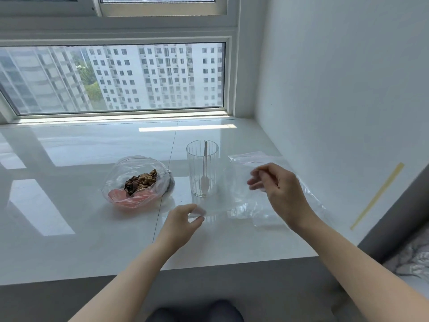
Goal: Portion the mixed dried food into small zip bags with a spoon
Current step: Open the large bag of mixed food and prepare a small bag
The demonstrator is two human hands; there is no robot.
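Observation:
A big clear bag of mixed dried food, brown chunks over pink pieces, lies open on the white sill. To its right stands a ribbed glass with a white spoon upright inside. A pile of clear zip bags with a red seal line lies right of the glass. My left hand pinches a corner of one small clear bag in front of the glass. My right hand hovers over the pile, fingers pinching clear plastic; the grip is blurred.
The white stone sill ends in a front edge near me. A window frame runs along the back and a white wall closes the right side. A yellow strip marks the wall. A grey ledge sits at the lower right.

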